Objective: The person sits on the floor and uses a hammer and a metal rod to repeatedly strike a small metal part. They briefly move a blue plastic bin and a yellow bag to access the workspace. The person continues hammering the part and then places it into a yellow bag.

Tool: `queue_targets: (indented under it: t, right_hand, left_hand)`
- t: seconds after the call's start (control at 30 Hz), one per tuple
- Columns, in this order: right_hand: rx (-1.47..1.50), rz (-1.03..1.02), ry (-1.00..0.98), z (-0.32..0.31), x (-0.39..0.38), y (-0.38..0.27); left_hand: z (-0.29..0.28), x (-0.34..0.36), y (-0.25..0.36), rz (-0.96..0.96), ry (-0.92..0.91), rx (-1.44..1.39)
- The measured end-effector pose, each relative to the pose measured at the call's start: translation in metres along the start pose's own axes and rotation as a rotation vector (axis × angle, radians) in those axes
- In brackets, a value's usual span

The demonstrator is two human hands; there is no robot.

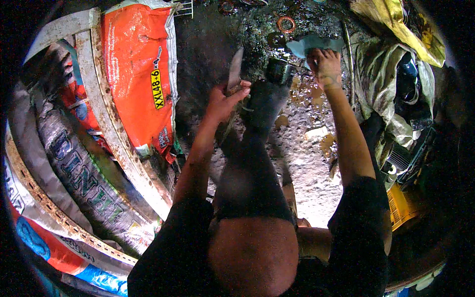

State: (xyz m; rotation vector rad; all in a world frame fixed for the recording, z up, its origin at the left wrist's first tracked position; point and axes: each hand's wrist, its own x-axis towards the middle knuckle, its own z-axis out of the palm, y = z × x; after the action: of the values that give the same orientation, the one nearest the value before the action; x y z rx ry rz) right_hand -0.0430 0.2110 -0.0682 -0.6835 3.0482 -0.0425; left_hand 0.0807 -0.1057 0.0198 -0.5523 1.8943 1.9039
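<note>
My left hand [223,102] is closed around the handle of a knife [236,68], whose broad blade points up and away from me. Most of the handle is hidden in the palm. Farther right, my right hand [325,68] reaches down to the wet ground with its fingers bent onto a flat blue-grey piece [306,44], perhaps plastic or rubber. The fingertips are partly hidden there. Between the hands, a shiny black object [278,72] stands at the end of my dark-covered leg; I cannot make out whether it is footwear.
An orange ring [286,24] lies on the wet, dirty ground ahead. To the left, a rusty metal frame [106,84] stands against an orange plastic bag [138,69] and several sacks. A pale sack [383,79], a yellow sheet [396,29] and a yellow basket [400,208] line the right.
</note>
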Motion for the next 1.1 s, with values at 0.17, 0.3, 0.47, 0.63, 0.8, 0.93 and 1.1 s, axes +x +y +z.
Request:
queue_targets:
  t: [0.17,0.3,0.47,0.63,0.8,0.93,1.1]
  right_hand:
    - [0.161,-0.036,0.075,-0.065,-0.008,-0.025]
    - [0.155,-0.138,-0.01,-0.1,-0.004,-0.064]
    - [-0.047,-0.127,-0.362,-0.096,0.02,-0.103]
    - [-0.028,-0.123,-0.251,-0.082,0.025,-0.095]
    - [-0.095,0.435,-0.569,-0.083,0.054,-0.032]
    - [-0.035,0.305,-0.223,-0.101,0.046,-0.003]
    - [0.397,-0.09,0.095,-0.136,0.082,-0.069]
  left_hand:
    - [-0.009,-0.007,-0.01,-0.029,0.073,-0.11]
    - [-0.01,-0.013,-0.005,-0.067,0.079,-0.072]
    - [-0.007,-0.015,0.0,-0.036,0.063,-0.053]
    - [-0.013,-0.017,0.002,-0.066,0.082,-0.152]
    - [-0.022,-0.023,-0.012,-0.057,0.11,-0.099]
    - [-0.026,-0.026,-0.03,-0.124,0.063,-0.053]
    - [-0.025,-0.029,-0.036,-0.08,-0.02,0.192]
